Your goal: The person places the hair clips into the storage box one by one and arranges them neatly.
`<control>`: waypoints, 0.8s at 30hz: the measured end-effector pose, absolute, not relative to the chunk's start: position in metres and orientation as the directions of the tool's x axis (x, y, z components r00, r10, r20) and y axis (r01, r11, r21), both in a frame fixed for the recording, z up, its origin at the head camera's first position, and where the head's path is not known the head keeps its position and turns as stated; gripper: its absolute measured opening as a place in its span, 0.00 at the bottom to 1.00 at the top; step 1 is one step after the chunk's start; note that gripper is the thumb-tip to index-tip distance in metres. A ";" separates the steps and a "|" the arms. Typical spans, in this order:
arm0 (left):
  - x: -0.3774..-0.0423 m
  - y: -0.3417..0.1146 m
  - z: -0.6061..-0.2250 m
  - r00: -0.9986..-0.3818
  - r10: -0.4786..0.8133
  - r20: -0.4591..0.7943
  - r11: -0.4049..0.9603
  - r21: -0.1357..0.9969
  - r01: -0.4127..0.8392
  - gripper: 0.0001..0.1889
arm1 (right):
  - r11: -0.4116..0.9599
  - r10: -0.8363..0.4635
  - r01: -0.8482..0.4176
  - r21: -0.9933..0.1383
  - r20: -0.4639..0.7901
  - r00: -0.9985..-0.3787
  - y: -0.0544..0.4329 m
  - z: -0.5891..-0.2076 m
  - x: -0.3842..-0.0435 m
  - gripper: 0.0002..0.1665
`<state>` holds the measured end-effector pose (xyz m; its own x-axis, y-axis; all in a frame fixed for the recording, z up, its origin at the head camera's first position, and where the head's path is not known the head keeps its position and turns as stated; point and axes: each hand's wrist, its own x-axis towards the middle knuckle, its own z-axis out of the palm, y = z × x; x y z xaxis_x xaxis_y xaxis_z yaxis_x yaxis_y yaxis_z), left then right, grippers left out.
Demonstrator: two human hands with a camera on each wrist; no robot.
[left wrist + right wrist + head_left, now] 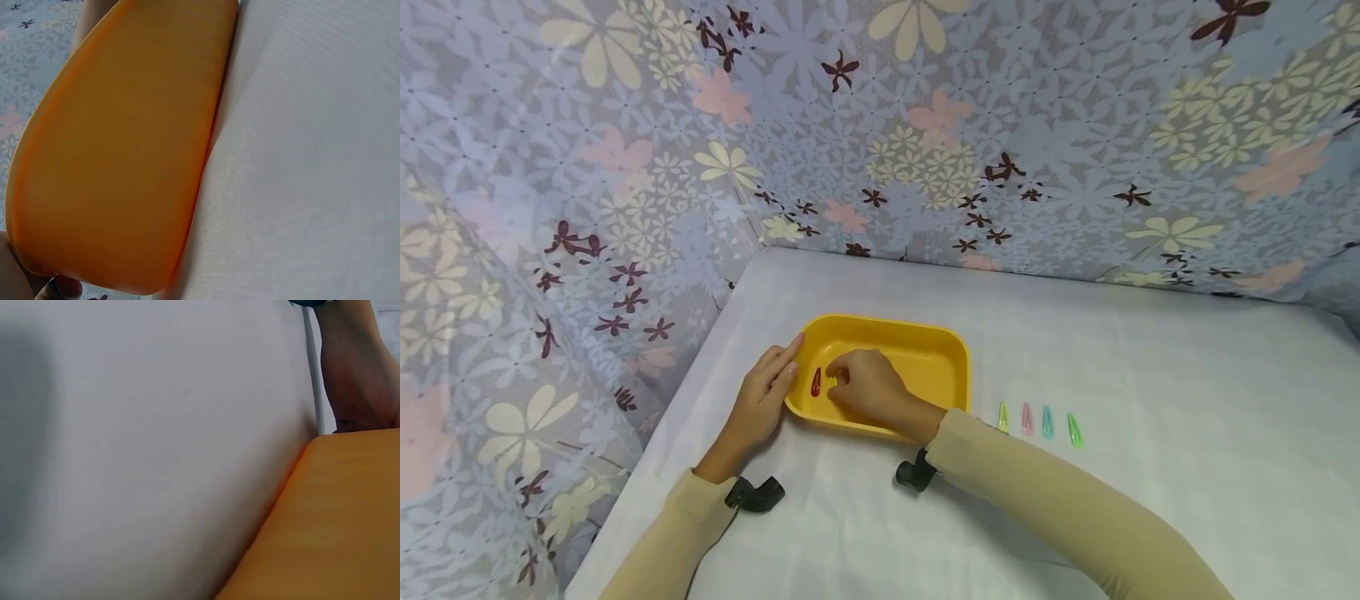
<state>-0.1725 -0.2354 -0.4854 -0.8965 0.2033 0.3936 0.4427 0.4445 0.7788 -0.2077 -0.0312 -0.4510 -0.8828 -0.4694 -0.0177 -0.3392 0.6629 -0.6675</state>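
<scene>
A yellow plastic tray (925, 333) lies on the white cloth. My left hand (760, 398) holds its left end, with thumb and forefinger at the rim; in the left wrist view only a little of that hand shows, by the tray's corner. Inside the tray, my right hand (868, 385) reaches down and pinches a small yellow hair clip (832, 382), partly hidden by the fingers. Just left of it a red hair clip (816, 382) lies on the tray floor. The right wrist view shows the tray's outer wall (337, 506) but not the right hand's fingers.
Right of the tray, a row of hair clips lies on the cloth: yellow (1003, 415), pink (1027, 418), blue (1048, 422) and green (1075, 430). My right forearm passes close in front of them. Flowered fabric (850, 167) hangs behind and at the left.
</scene>
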 end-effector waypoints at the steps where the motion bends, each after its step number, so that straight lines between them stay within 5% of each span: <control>1: -0.173 -0.235 -0.486 -0.897 0.202 0.394 0.441 0.781 0.443 0.23 | 0.667 -0.470 -0.344 -0.661 -0.015 -0.883 -0.031 -0.451 -0.207 0.16; 14: -0.168 -0.242 -0.480 -0.896 0.179 0.405 0.453 0.775 0.441 0.23 | 0.607 -0.427 -0.431 -0.668 0.183 -0.886 -0.015 -0.422 -0.196 0.18; 24: -0.169 -0.233 -0.484 -0.893 0.185 0.411 0.437 0.779 0.450 0.23 | 0.507 -0.207 -0.517 -0.690 0.485 -0.850 0.106 -0.384 -0.157 0.14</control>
<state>-0.1690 -0.2326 -0.4842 -0.8926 0.1855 0.4110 0.4495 0.4372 0.7790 -0.1566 0.1058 -0.3844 -0.8499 -0.2065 0.4847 -0.5166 0.5074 -0.6896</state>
